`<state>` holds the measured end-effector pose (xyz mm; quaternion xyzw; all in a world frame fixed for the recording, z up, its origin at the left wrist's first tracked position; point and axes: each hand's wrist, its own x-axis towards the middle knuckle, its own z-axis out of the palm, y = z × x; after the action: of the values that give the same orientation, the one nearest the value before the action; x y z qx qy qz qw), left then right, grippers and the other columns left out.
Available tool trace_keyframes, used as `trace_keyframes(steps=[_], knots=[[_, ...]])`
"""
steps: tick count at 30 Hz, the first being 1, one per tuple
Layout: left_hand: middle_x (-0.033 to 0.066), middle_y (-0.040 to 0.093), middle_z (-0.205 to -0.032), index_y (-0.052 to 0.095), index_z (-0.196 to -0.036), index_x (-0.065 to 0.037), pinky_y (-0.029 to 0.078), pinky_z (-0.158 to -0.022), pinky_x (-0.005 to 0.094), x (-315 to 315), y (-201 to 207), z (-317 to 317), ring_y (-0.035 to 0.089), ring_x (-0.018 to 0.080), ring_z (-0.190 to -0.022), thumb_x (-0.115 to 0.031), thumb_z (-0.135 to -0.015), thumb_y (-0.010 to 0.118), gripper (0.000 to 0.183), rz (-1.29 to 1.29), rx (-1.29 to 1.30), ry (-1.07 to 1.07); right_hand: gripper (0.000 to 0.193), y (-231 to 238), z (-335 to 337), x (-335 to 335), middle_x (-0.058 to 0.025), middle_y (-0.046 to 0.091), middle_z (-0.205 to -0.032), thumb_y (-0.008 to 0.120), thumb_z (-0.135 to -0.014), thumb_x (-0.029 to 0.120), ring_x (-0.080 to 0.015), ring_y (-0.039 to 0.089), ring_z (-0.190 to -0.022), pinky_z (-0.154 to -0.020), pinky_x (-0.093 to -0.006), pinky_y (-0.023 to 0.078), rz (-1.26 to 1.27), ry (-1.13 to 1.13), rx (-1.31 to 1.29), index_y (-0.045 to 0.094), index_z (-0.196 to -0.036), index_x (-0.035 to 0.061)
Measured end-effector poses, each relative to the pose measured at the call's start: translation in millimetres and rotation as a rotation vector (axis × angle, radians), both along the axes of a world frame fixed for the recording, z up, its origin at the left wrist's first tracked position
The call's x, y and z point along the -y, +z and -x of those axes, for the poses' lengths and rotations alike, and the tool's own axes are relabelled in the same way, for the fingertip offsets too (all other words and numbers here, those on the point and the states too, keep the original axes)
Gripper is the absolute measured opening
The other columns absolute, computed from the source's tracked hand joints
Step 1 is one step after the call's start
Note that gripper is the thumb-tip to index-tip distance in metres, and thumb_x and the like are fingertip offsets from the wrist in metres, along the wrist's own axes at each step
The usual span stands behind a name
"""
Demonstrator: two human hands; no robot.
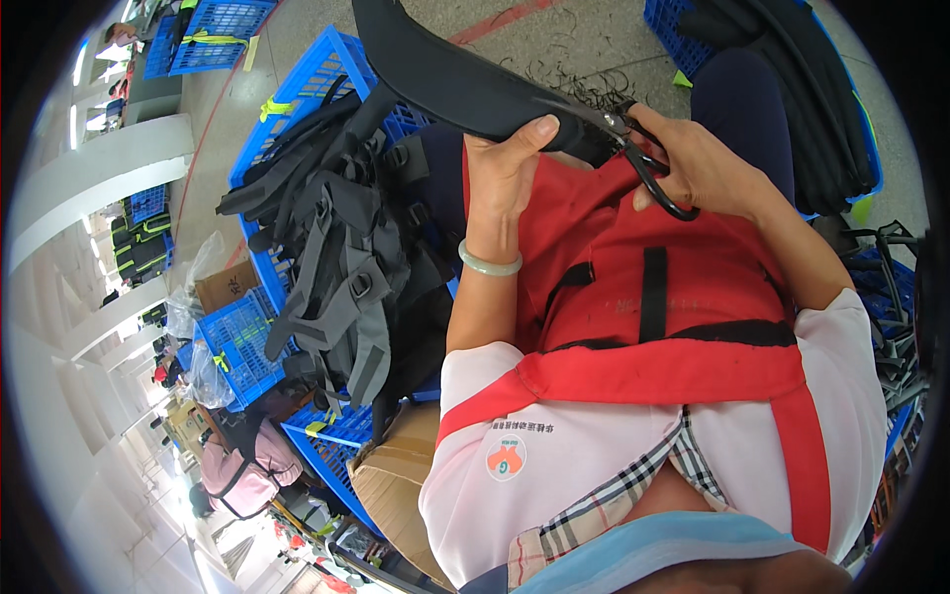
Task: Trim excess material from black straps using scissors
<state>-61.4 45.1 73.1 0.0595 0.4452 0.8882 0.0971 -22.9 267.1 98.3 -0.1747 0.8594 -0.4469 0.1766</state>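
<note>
My left hand [505, 158] grips the near end of a long, curved black padded strap [450, 84], its thumb lying on top. The strap stretches away toward the far left, over a crate's edge. In my right hand [705, 163] is a pair of scissors [616, 126] with black handles, fingers wrapped round the loops. Their blades point left and lie along the strap's edge, close to my left thumb. Whether the blades are parted is hard to make out. Below both hands a red apron [633, 287] covers my lap.
On the left, a blue plastic crate [259, 129] holds a heap of grey and black webbing straps [346, 238] with buckles. Another crate at far right carries black padded pieces [792, 99]. Dark thread clippings [594, 87] litter the floor ahead. A cardboard box [401, 475] stands near left; a person in pink [262, 460] sits beyond.
</note>
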Motion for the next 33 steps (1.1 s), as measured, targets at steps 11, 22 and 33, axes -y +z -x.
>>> trace_keyframes(steps=[11,22,33], knots=[[0.0041,0.066,-0.086,0.065,-0.093,-0.003,0.051,-0.076,0.0298,0.0,-13.5,-4.8,0.063,0.0156,-0.078,0.008,-0.075,0.071,0.021,0.135,-0.044,-0.02,0.045,-14.1,-2.2,1.2,-0.0111,0.044,-0.064,0.079,-0.074,0.024,-0.0191,0.041,-0.06,-0.058,-0.0316,0.039,0.075,-0.078,-0.065,0.047,-0.092,-0.002],[0.0044,0.064,-0.089,0.062,-0.097,-0.003,0.051,-0.076,0.0303,-0.4,-17.0,-8.5,0.063,0.0157,-0.081,0.006,-0.076,0.071,0.024,0.029,0.053,0.049,0.066,-14.2,-5.0,9.4,-0.0149,0.054,-0.072,0.08,-0.068,0.044,-0.0318,0.057,-0.071,-0.065,-0.0401,0.045,0.005,-0.056,-0.074,0.05,-0.105,-0.0012],[0.0069,0.064,-0.094,0.06,-0.101,-0.004,0.052,-0.079,0.0341,7.1,-25.1,-10.5,0.063,0.0188,-0.084,-0.001,-0.08,0.07,0.023,0.078,-0.016,0.032,0.051,-14.0,-3.1,9.2,-0.0144,0.052,-0.069,0.077,-0.075,0.038,-0.0274,0.045,-0.062,-0.059,-0.0367,0.042,0.03,-0.107,0.111,0.051,-0.094,-0.0019]])
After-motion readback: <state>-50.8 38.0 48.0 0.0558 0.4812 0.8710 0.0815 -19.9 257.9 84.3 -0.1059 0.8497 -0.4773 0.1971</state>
